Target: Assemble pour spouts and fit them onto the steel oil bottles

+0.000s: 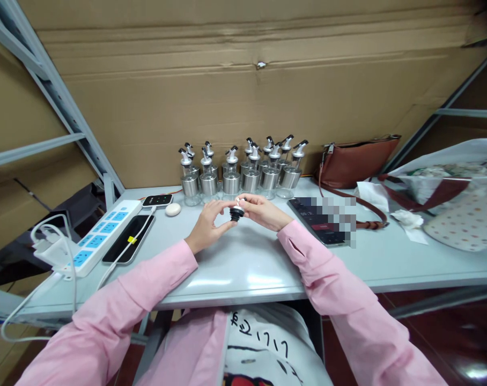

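Between my two hands, above the middle of the table, is a pour spout stopper (237, 213) with a black ribbed plug pointing down and a silvery top. My left hand (211, 220) pinches it from the left, thumb low by the plug and index finger near the top. From the right, the fingers of my right hand (263, 210) close on its upper part and partly hide it. Behind my hands stand several glass oil bottles (231, 179) with steel sleeves, upright in two rough rows and topped with similar silver-and-black spouts.
To the left lie a white power strip (102, 236), a phone (128, 239) with a white cable, a small black device (157, 200) and a round white case (173, 209). On the right are a large phone (316, 220), a brown bag (356, 161), crumpled tissue (407, 219) and a dotted bag (464, 225).
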Tool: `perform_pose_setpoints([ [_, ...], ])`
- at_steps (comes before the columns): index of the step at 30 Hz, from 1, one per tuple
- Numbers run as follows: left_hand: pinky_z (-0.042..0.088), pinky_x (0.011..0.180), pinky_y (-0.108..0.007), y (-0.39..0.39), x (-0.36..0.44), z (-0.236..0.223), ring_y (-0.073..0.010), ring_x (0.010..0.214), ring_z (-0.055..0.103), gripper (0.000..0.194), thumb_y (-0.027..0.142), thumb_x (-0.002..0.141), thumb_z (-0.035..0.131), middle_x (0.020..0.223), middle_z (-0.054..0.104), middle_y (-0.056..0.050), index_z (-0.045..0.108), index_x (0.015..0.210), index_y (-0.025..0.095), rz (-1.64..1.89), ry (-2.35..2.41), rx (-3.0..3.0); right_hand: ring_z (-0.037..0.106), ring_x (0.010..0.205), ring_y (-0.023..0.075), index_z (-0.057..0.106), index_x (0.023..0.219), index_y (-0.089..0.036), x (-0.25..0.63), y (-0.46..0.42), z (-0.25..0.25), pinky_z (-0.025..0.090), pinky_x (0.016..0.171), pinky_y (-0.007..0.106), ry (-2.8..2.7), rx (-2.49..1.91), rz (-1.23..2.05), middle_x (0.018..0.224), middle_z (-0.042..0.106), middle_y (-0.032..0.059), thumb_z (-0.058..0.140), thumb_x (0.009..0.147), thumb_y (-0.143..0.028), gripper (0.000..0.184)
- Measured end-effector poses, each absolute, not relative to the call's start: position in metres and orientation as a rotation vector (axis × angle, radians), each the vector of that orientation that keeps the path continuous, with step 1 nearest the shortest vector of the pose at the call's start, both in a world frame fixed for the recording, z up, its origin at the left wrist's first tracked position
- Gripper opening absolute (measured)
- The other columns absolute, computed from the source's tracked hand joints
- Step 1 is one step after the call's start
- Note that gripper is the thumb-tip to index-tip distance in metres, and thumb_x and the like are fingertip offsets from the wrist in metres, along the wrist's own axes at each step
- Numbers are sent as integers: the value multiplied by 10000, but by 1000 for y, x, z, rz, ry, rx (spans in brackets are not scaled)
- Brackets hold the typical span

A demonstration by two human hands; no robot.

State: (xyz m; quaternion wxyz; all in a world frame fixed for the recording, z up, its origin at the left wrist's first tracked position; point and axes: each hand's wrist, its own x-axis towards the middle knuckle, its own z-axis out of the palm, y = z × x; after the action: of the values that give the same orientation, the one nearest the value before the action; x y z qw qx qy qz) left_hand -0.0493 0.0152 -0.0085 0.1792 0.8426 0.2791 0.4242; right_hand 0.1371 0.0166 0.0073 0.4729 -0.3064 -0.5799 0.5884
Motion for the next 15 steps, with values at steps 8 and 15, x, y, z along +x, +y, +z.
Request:
perform_pose_setpoints([
  [8, 457, 844, -313, 16, -47, -12, -176, 987, 523, 391, 224, 831, 576, 1102, 525, -60, 489, 1212, 247, 1255, 688, 2340, 601, 787, 124, 651, 928, -224, 141, 21, 4, 465, 726, 278, -1413, -821, 1343, 863, 654, 2, 729, 668, -377, 311],
  [15, 457, 840, -315, 21, -48, -16, -178, 1002, 513, 388, 214, 839, 562, 1059, 482, -52, 483, 1217, 255, 1302, 806, 2290, 568, 703, 119, 637, 898, -204, 140, 17, 9, 449, 688, 281, -1545, -853, 1198, 769, 609, -18, 729, 642, -269, 280],
])
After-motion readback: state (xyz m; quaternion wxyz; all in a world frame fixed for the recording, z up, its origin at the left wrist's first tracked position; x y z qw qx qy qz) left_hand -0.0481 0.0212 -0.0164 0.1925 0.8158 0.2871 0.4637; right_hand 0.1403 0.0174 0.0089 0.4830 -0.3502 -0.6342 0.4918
